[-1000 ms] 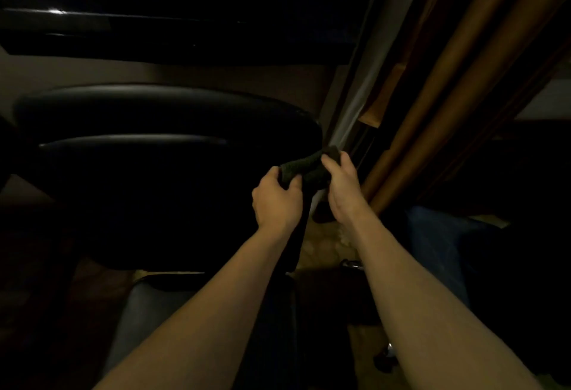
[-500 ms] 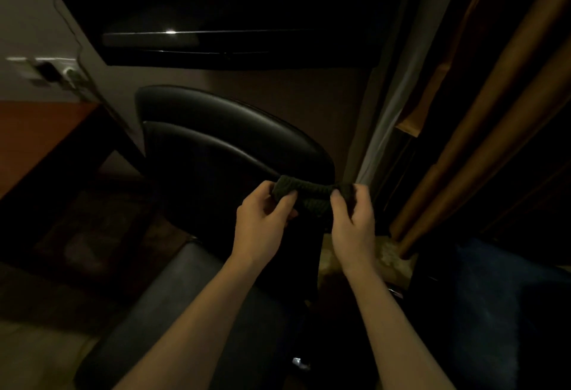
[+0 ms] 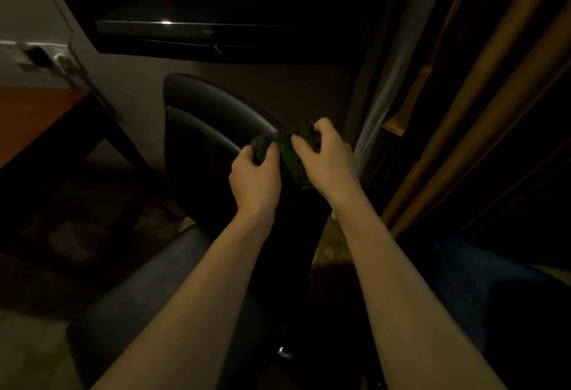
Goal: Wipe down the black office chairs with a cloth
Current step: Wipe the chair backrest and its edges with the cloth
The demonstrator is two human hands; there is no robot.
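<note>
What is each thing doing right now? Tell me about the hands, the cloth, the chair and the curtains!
left hand: gripping one end of the cloth.
right hand: gripping the other end.
cloth: dark, bunched up, held by the chair's back.
chair: black, upright, seat unoccupied.
curtains: hanging beside the chair.

Both forearms were bare, no sleeve reaching the wrists; the left hand (image 3: 253, 182) and right hand (image 3: 327, 161) wore no gloves, rings or watch; blue trousers (image 3: 482, 290) covered the leg at lower right.
</note>
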